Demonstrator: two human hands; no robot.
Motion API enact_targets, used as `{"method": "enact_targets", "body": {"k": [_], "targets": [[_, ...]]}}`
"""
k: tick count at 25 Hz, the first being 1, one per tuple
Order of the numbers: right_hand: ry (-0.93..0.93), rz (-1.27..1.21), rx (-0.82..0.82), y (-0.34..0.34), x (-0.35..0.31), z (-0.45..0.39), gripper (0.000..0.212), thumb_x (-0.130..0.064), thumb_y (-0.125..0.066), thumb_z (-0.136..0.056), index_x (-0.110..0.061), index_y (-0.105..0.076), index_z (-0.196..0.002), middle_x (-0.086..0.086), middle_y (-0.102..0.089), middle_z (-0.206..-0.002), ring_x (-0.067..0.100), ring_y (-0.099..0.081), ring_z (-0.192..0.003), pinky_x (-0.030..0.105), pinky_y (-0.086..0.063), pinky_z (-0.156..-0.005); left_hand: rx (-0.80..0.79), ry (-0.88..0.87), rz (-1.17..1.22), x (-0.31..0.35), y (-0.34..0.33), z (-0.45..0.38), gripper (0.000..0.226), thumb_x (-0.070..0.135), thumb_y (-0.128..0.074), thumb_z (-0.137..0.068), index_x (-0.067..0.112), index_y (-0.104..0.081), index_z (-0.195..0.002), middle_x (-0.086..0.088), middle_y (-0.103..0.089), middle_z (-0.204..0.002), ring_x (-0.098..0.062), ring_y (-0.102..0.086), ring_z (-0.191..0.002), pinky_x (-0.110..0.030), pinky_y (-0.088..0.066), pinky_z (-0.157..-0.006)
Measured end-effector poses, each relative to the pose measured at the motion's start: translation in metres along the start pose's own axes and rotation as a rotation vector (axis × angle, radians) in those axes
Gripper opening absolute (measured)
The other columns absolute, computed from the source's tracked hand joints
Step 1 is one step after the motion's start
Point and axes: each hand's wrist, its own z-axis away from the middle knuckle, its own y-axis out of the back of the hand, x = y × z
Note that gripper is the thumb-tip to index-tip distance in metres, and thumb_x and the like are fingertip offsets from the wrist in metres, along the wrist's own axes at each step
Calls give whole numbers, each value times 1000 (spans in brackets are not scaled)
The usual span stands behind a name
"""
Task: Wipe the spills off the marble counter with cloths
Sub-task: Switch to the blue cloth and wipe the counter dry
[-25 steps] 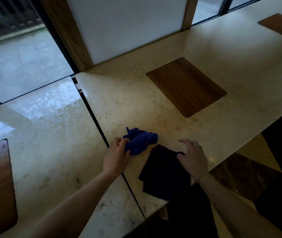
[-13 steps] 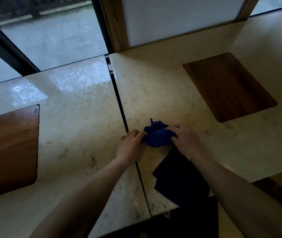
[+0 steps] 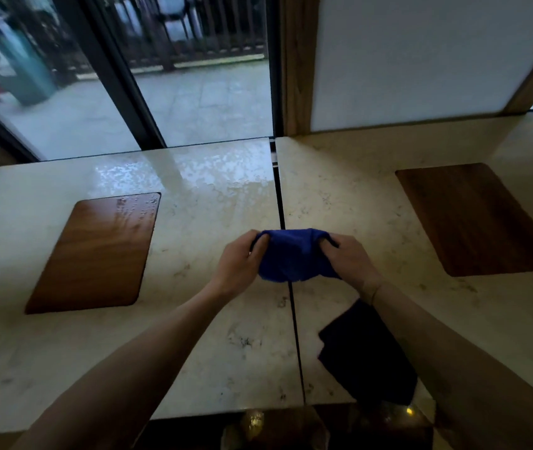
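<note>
- My left hand (image 3: 242, 266) pinches the left edge of the blue cloth (image 3: 292, 256), fingers curled over the top and thumb underneath.
- My right hand (image 3: 349, 261) grips the cloth's right edge the same way, fingers bunched into the fabric.
- The blue cloth hangs stretched between both hands at the centre of the frame, sagging in the middle, right over the dark seam (image 3: 283, 203) that splits the counter (image 3: 213, 345) in two slabs.
- I cannot tell whether its lower edge touches the marble.
- A dark cloth (image 3: 369, 355) lies flat at lower right, on the right slab near the front edge, partly under my right forearm.
- A wet patch (image 3: 174, 173) glistens on the left slab, above and left of my hands, up to the window (image 3: 193, 102).
- A wooden inset (image 3: 96, 251) sits at the left, with droplets on its upper end.
- Another inset (image 3: 476, 219) sits at the right.
</note>
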Motion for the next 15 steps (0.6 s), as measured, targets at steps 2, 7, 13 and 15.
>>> {"method": "enact_targets", "body": {"k": [2,7,13,15], "targets": [[16,0,-34,-13,-21,7,34,-28,-46,-103,-4,-70,-100,8,-67,-90,24,-61,-83,33,-43,-66,49,-1,-6,-1,22,13,23,25,-42,-106,20,-61,-93,7,-61,-77,-8,-55,-69,-12,-38,-59],[60,27,-130,-54,-52,40,24,-24,-47,-103,-17,-69,-102,2,-69,-94,20,-64,-85,32,-49,-68,139,-26,2,-32,70,59,14,23,-48,-104,22,-62,-103,8,-65,-87,-1,-59,-78,-12,-42,-64],[17,5,-148,-113,-64,105,19,-21,-45,-103,-24,-63,-101,-7,-65,-93,18,-62,-87,32,-52,-70,151,-64,109,-76,85,133,13,26,-49,-103,22,-58,-111,-1,-66,-101,-17,-62,-92,-27,-48,-75],[-29,-3,-107,-127,-60,123,19,-22,-46,-102,-18,-65,-99,2,-67,-96,25,-63,-90,47,-55,-77,132,-40,118,-84,88,151,17,25,-49,-103,18,-60,-114,-2,-67,-103,-18,-63,-93,-30,-51,-77]]}}
